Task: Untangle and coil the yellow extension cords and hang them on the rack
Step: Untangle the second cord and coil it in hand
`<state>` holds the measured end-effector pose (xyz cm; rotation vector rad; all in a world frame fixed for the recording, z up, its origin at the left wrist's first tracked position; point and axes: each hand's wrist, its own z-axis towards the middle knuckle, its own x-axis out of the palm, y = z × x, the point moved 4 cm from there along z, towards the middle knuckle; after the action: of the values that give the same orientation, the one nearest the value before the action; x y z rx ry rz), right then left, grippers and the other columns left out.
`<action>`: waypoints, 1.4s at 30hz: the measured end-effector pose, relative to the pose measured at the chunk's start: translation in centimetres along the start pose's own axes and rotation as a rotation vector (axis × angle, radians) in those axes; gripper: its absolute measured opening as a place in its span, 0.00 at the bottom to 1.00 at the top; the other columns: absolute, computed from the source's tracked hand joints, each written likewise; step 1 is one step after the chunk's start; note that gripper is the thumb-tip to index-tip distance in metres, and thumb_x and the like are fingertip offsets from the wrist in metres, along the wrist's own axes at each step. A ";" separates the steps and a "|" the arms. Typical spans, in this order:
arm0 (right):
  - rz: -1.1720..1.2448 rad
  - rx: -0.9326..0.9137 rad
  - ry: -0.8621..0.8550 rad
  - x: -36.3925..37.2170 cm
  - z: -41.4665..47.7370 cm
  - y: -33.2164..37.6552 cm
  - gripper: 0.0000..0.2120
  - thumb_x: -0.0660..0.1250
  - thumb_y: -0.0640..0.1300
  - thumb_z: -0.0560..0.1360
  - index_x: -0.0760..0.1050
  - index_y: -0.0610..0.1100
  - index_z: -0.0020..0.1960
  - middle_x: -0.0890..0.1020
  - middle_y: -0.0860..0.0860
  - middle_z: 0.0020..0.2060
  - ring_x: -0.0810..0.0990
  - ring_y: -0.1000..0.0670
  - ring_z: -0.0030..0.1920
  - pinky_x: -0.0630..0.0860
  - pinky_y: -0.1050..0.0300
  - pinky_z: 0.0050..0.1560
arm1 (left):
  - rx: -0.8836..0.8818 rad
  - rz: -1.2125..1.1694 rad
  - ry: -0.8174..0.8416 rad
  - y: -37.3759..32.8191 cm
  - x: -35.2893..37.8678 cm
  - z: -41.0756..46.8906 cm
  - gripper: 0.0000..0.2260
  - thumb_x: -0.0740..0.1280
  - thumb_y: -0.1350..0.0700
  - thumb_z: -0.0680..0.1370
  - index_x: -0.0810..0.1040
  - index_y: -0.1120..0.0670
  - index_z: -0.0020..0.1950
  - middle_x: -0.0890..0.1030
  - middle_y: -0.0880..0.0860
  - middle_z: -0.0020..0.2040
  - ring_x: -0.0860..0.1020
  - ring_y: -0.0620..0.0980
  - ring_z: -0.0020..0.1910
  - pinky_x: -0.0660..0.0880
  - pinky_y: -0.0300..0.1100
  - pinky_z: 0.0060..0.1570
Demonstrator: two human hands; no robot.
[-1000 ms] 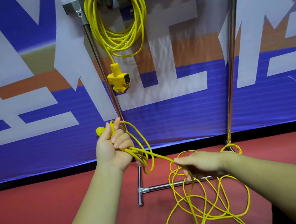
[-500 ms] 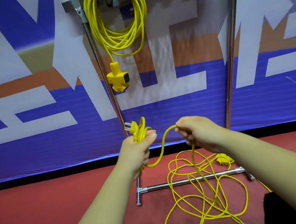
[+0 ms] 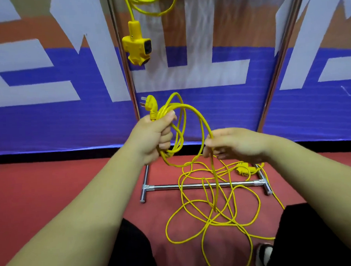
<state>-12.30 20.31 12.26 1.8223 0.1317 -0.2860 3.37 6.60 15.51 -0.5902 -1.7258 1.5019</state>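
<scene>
Blue, white and orange printed banner (image 3: 220, 114) behind, red floor (image 3: 51, 190) below, black trousers (image 3: 132, 253) (dark white-edged shoe (image 3: 263, 252) peeking out).

Loose cord (image 3: 213, 218) before rack (image 3: 203, 185)

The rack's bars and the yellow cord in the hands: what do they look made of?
The rack looks like polished, chrome-like metal tubing: it glints and mirrors the backdrop. The yellow cord seems sheathed in smooth rubber or plastic, bending into soft loops. Its plug looks like moulded plastic with small metal prongs.
</scene>
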 end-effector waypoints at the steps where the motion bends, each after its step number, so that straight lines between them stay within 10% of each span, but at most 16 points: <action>1: -0.096 0.061 0.055 -0.1 0.0 -1.5 0.07 0.69 0.52 0.77 0.79 0.49 0.46 0.84 0.51 0.43 0.78 0.55 0.44 0.69 0.54 0.51 | 0.001 -0.037 -0.011 -0.3 -0.3 0.1 0.10 0.62 0.55 0.83 0.73 0.54 0.42 0.57 0.45 0.23 0.55 0.41 0.20 0.54 0.32 0.20; 7: -0.200 0.318 0.113 -0.6 -0.6 -7.5 0.13 0.71 0.47 0.77 0.81 0.36 0.47 0.83 0.45 0.40 0.77 0.49 0.39 0.72 0.55 0.41 | 0.010 -0.158 -0.161 -0.6 -2.7 1.1 0.10 0.64 0.53 0.83 0.77 0.53 0.44 0.57 0.45 0.23 0.56 0.40 0.20 0.55 0.33 0.19; 14: 0.048 0.341 -0.295 -2.3 -1.2 -5.7 0.04 0.70 0.42 0.78 0.76 0.42 0.47 0.81 0.47 0.32 0.82 0.52 0.28 0.76 0.62 0.26 | -0.033 -0.063 -0.318 1.5 -4.3 2.3 0.10 0.63 0.50 0.84 0.80 0.55 0.52 0.56 0.46 0.26 0.56 0.42 0.21 0.56 0.35 0.22; 27: 0.198 0.425 -0.181 -1.5 -1.9 -3.0 0.08 0.65 0.33 0.77 0.81 0.43 0.48 0.80 0.47 0.36 0.78 0.52 0.33 0.79 0.55 0.42 | 0.004 -0.161 -0.083 -0.3 -1.1 0.5 0.15 0.61 0.49 0.84 0.72 0.52 0.39 0.60 0.46 0.22 0.57 0.42 0.19 0.58 0.34 0.20; 36: -0.512 0.390 -0.212 -2.0 -1.9 -2.0 0.04 0.72 0.35 0.71 0.83 0.41 0.45 0.77 0.48 0.30 0.72 0.47 0.31 0.69 0.59 0.32 | -0.043 -0.027 0.020 0.7 0.7 -0.2 0.16 0.63 0.49 0.82 0.69 0.53 0.36 0.60 0.49 0.26 0.59 0.43 0.21 0.60 0.35 0.23; 42: 0.001 0.488 -0.464 -3.6 -1.5 -4.1 0.03 0.67 0.34 0.76 0.79 0.39 0.48 0.74 0.44 0.27 0.71 0.52 0.19 0.67 0.66 0.22 | -0.045 -0.065 0.056 0.3 0.9 -0.4 0.16 0.63 0.48 0.80 0.68 0.53 0.36 0.60 0.48 0.26 0.58 0.42 0.20 0.57 0.34 0.21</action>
<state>-16.51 23.05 9.73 2.1797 -0.2883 -0.7841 3.04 7.60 15.45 -0.5888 -1.7233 1.3918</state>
